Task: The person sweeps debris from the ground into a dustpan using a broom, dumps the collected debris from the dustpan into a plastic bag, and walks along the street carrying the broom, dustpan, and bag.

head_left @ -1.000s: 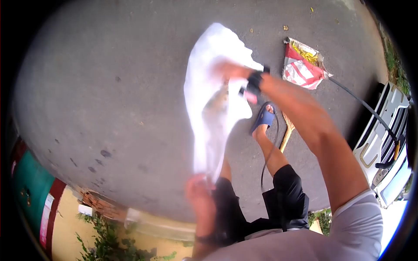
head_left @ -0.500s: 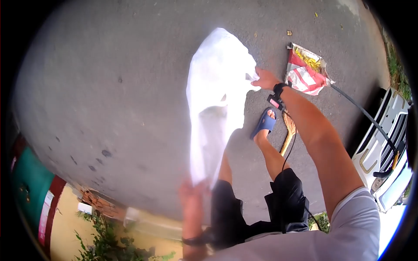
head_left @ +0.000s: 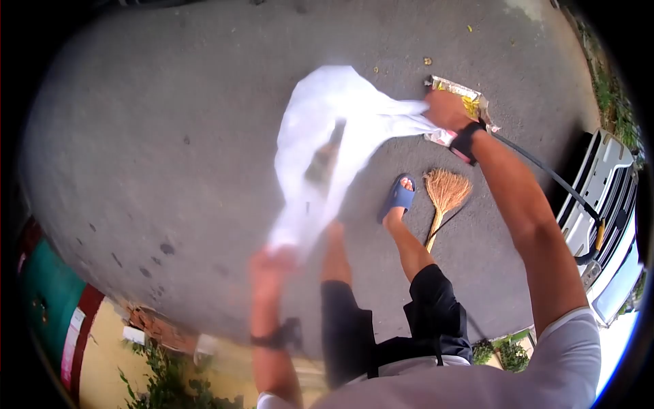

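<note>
A thin white plastic bag is stretched in the air between my hands, its body billowing out over the pavement. My right hand is closed on a twisted corner of it at the upper right. Lower down, my left hand grips the other end, blurred by motion. Through a gap in the plastic a dim brown-green patch shows, too smeared to name. Behind my right hand, partly covered by it, lies a red-and-white dustpan with yellow bits in it and a long dark handle.
A straw broom lies on the grey pavement beside my foot in a blue sandal. A parked vehicle stands at the right. Plants and a yellow wall are at the lower left.
My right hand has moved right, in front of the dustpan, drawing the bag's corner out taut. My left hand has gone up and left with its end. More of the broom shows.
</note>
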Motion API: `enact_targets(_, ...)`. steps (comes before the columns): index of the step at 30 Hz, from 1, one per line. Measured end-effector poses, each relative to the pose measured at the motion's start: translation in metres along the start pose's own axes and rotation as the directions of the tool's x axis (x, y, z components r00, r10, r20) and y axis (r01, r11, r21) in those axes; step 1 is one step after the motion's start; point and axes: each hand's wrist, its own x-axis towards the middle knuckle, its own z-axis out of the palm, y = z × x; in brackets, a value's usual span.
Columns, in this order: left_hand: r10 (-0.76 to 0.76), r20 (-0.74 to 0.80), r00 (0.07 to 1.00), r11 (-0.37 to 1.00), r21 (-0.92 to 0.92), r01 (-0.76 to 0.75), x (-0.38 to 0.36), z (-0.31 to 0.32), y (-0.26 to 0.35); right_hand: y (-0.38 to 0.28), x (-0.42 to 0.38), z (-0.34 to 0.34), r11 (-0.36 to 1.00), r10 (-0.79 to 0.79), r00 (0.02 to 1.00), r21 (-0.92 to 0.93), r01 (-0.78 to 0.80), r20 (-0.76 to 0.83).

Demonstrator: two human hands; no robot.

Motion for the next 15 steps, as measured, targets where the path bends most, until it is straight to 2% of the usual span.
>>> enact_targets(1, 0.077, -0.105, 0.992, 0.949, -0.298, -0.105, -0.001, 0.002, 0.031, 0.021, 0.003, -0.002, 0.788, 0.008, 0.999, 0.615, -0.029, 0.037)
enact_targets(2, 0.095, -0.231, 0.968, 0.805, -0.554, -0.212, -0.013, -0.009, 0.060, 0.041, 0.007, -0.004, 0.243, 0.016, 0.997, 0.967, -0.076, 0.074)
enact_targets(3, 0.102, -0.275, 0.956, 0.742, -0.619, -0.258, -0.016, -0.017, 0.066, 0.044, -0.004, -0.019, -0.483, -0.067, 0.976, 0.849, -0.214, 0.208)
enact_targets(4, 0.109, -0.319, 0.942, 0.672, -0.675, -0.306, -0.019, -0.025, 0.072, 0.042, -0.013, -0.023, -0.462, -0.026, 0.996, 0.883, -0.087, 0.084)
enact_targets(5, -0.042, -0.428, 0.903, 0.839, -0.506, -0.200, -0.010, -0.012, 0.068, 0.032, -0.013, -0.010, 0.088, -0.055, 0.996, 0.994, 0.069, -0.065)
enact_targets(6, 0.027, -0.255, 0.967, 0.961, -0.261, -0.096, 0.003, -0.013, 0.041, 0.023, -0.012, 0.003, 0.603, -0.083, 0.974, 0.767, 0.218, -0.212)
enact_targets(7, 0.027, -0.066, 0.997, 0.999, 0.029, -0.025, 0.003, -0.007, 0.046, 0.016, -0.010, -0.001, 0.877, -0.098, 0.989, 0.479, 0.033, 0.112)
enact_targets(8, 0.075, -0.013, 0.997, 0.996, -0.046, -0.076, -0.006, -0.001, 0.047, 0.012, -0.021, 0.000, 0.795, -0.205, 0.958, 0.605, 0.041, 0.203)
enact_targets(9, 0.169, -0.107, 0.980, 0.947, -0.257, -0.192, -0.011, -0.007, 0.054, 0.015, -0.025, -0.005, 0.575, -0.200, 0.979, 0.814, 0.086, 0.039)
enact_targets(10, 0.235, -0.216, 0.948, 0.843, -0.440, -0.309, -0.022, -0.009, 0.074, 0.022, -0.033, -0.009, 0.303, -0.144, 0.983, 0.941, 0.153, -0.113)
enact_targets(11, 0.269, -0.331, 0.904, 0.693, -0.585, -0.421, -0.031, -0.012, 0.087, 0.024, -0.045, -0.016, 0.007, -0.041, 0.971, 0.971, 0.237, -0.236)
enact_targets(12, 0.187, -0.425, 0.886, 0.667, -0.607, -0.432, -0.033, -0.007, 0.094, 0.028, -0.059, -0.024, -0.055, 0.076, 0.971, 0.971, 0.232, -0.228)
enact_targets(13, 0.212, -0.380, 0.900, 0.743, -0.535, -0.401, -0.035, -0.005, 0.092, 0.037, -0.060, -0.015, -0.117, 0.109, 0.965, 0.961, 0.251, -0.239)
enact_targets(15, 0.235, -0.272, 0.933, 0.869, -0.370, -0.327, -0.038, 0.007, 0.080, 0.050, -0.064, -0.001, -0.136, 0.162, 0.980, 0.981, 0.140, -0.118)
